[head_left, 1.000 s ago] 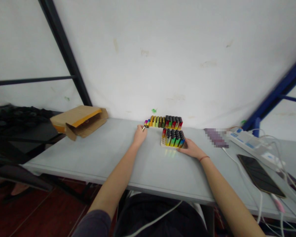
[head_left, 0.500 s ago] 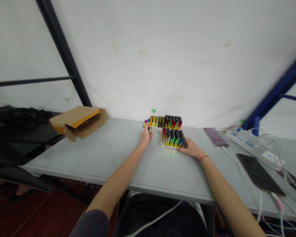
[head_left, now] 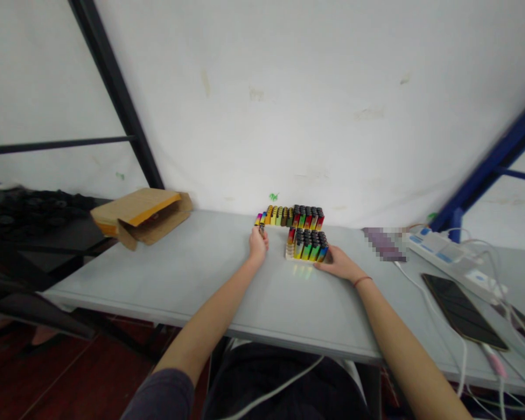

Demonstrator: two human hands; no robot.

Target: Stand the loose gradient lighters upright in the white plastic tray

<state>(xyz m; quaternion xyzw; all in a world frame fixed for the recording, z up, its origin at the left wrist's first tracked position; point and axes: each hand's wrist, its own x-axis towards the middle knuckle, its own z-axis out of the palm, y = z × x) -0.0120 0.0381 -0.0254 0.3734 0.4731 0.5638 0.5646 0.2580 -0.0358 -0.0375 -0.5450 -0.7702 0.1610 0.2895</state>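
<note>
My left hand [head_left: 258, 244] is closed around a lighter [head_left: 262, 230], whose dark top pokes out above the fingers. Just beyond it, purple and blue lighters [head_left: 259, 219] stand at the left end of a back row. That row goes on with yellow and dark lighters [head_left: 280, 216], then a block of multicoloured lighters with black tops [head_left: 308, 217]. In front stands a pale tray [head_left: 289, 254] filled with several upright lighters [head_left: 310, 245]; slots at its left front show no lighter. My right hand [head_left: 339, 262] grips the tray's right side, thumb at the front corner.
An opened cardboard box [head_left: 142, 213] lies on the left of the grey table [head_left: 192, 268]. To the right are a black phone [head_left: 461, 309], a white power strip [head_left: 457, 262] and trailing cables. A white wall [head_left: 262, 116] rises behind.
My left hand has drawn back slightly from the purple and blue lighters, and the lighter in it is more upright. My right hand stays on the tray.
</note>
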